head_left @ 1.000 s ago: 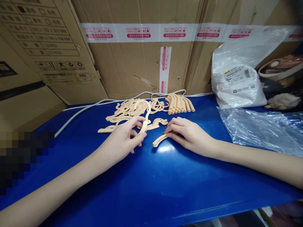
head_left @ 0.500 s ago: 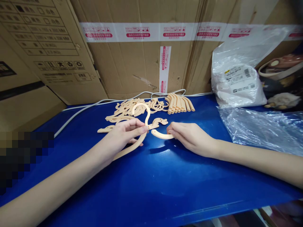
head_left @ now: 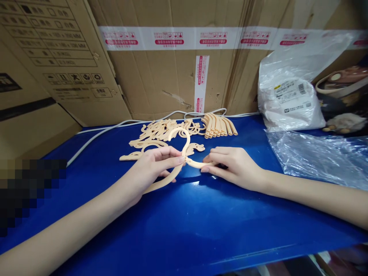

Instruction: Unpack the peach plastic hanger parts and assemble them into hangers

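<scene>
My left hand is closed, thumb and fingers pinching a beige clothes-hanger hook at its base. A curved hanger arm runs down from there past my fingers to the lower left. With thumb and fingers my right hand grips a second curved hanger arm. The tip of that arm meets the base of the hook beside my left fingertips; whether the two are joined I cannot tell. Both hands are held over the blue tabletop.
Behind the hands lie a pile of flat curved beige pieces, a stack of curved arms and a loose piece with a hole. A white cable, cardboard boxes and a plastic-wrapped packet stand beyond. Clear plastic lies right.
My right hand has turned, and its hanger arm now touches the hook's base, where a gap showed before. My left hand has shifted slightly right with the hook.
</scene>
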The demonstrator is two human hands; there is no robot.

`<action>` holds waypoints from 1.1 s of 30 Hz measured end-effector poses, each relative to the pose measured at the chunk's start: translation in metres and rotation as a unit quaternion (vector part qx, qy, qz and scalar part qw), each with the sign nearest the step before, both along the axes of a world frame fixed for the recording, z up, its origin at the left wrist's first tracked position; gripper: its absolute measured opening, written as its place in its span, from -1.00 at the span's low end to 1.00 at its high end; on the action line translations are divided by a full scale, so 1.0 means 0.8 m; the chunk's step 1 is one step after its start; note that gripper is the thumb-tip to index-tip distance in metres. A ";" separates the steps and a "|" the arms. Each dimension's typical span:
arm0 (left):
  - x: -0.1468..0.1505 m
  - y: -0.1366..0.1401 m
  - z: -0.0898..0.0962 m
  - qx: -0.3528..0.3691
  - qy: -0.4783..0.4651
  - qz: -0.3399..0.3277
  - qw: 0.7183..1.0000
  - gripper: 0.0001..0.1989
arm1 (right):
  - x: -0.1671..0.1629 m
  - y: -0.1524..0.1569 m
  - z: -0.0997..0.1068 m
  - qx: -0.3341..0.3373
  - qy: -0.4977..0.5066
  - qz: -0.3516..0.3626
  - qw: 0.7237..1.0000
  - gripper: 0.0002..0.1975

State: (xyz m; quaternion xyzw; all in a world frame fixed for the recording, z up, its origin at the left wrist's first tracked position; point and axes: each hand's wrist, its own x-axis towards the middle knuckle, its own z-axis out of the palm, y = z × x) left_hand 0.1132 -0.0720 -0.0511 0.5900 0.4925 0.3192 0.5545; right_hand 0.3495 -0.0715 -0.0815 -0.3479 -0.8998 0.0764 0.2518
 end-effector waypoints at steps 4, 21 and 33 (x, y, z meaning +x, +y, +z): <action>0.001 0.002 -0.002 0.010 0.005 0.021 1.000 -0.74 | -0.001 0.001 0.000 0.016 0.011 -0.003 1.000 -0.70; -0.001 0.003 -0.006 -0.085 -0.059 -0.028 0.994 -0.75 | 0.001 0.002 -0.004 0.093 -0.008 -0.021 0.995 -0.72; 0.002 0.005 -0.008 -0.091 -0.060 -0.071 0.992 -0.82 | -0.002 -0.001 -0.003 0.155 -0.050 -0.020 0.986 -0.69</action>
